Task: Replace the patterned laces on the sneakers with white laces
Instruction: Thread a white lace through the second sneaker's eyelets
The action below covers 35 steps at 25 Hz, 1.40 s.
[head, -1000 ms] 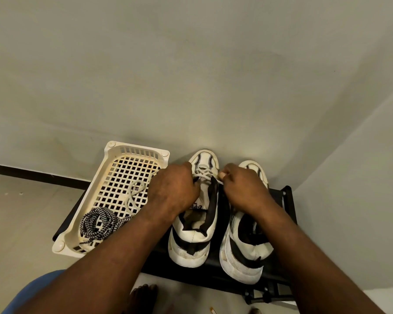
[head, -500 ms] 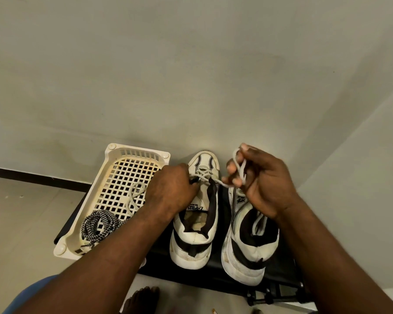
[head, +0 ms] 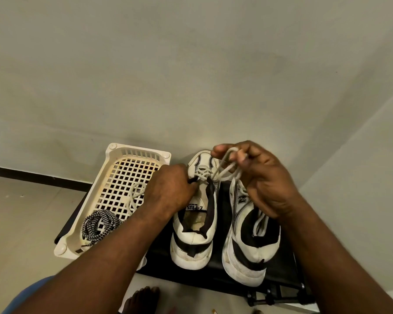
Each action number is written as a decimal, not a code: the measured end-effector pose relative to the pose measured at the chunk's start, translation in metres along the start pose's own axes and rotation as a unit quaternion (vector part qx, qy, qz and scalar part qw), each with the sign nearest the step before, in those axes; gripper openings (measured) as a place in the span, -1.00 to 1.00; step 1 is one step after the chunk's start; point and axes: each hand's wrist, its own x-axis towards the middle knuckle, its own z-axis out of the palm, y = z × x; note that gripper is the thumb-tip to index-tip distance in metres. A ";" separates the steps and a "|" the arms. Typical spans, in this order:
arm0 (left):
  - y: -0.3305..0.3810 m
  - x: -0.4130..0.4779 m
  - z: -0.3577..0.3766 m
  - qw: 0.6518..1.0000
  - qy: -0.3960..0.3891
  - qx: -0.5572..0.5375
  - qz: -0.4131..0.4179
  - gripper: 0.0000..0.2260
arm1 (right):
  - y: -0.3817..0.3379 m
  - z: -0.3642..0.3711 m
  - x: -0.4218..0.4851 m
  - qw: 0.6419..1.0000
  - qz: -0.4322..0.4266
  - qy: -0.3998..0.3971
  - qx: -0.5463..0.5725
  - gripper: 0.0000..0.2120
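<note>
Two white and black sneakers stand side by side on a black stool, toes toward the wall. On the left sneaker (head: 194, 234), a white lace (head: 225, 172) crosses the lowest eyelets near the toe. My left hand (head: 168, 191) grips that sneaker's left eyelet edge. My right hand (head: 261, 177) is raised above the right sneaker (head: 247, 243) and holds loops of the white lace gathered in its curled fingers. The patterned black and white laces (head: 99, 225) lie coiled in the cream basket (head: 114, 155), beside another white lace (head: 135, 196).
The black stool (head: 218, 275) stands against a pale wall, in a corner on the right. The cream basket sits on its left part and overhangs the edge. A bare foot (head: 141, 300) and a blue seat edge (head: 25, 298) show below.
My right hand has lifted from the left sneaker's tongue and pulled the white lace up, gathering it in loops. My left hand has stayed on the left sneaker.
</note>
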 end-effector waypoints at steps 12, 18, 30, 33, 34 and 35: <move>0.006 0.000 -0.003 0.998 0.018 -0.033 0.045 -0.77 | 0.014 -0.003 0.003 0.886 0.074 0.094 -0.449 -0.90; 0.023 -0.006 -0.023 0.957 0.031 -0.288 0.031 -0.91 | -0.006 0.007 0.000 0.919 -0.024 0.186 -0.346 -0.89; 0.030 -0.015 -0.037 0.883 -0.195 -0.423 0.057 -0.93 | -0.003 0.020 -0.002 0.920 -0.011 0.192 -0.343 -0.97; 0.027 -0.012 -0.033 0.921 -0.148 -0.356 0.064 -0.89 | -0.001 0.007 -0.001 0.868 -0.041 0.215 -0.446 -0.91; 0.027 -0.011 -0.031 0.935 -0.112 -0.330 0.072 -0.89 | -0.002 0.004 0.000 0.853 -0.040 0.216 -0.473 -0.91; 0.027 -0.010 -0.030 0.944 -0.081 -0.310 0.078 -0.90 | -0.003 0.002 0.000 0.856 -0.036 0.216 -0.468 -0.93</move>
